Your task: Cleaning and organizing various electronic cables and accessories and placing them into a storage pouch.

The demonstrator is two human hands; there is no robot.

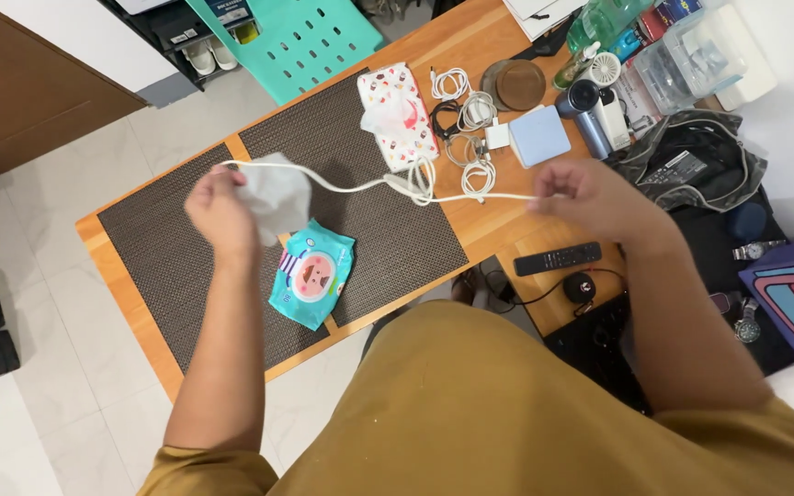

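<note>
White cable (351, 186) runs stretched between our two hands above the wooden table (507, 220), sagging a little over the dark woven placemat (388, 230). Our left hand (222, 209), at about nine o'clock, has its fingers closed around a pale wipe (277, 193) that wraps the cable there. Our right hand (590, 197), at about three o'clock, pinches the other stretch of the cable between thumb and fingertips. Just below the left hand, at roughly seven o'clock, a teal wipe packet (312, 274) lies flat on the placemat. At twelve o'clock sit a patterned wipe pack (399, 115) and, beside it, a cluster of coiled white cables (466, 119); one loose loop of our cable appears to touch that cluster. A black remote (558, 258) rests near the table's edge at four o'clock.

To do this well, we judge it best to keep the line taut with the right pinch, fold the wipe fully around the cable, and lift it clear of the coils so nothing snags.
</note>
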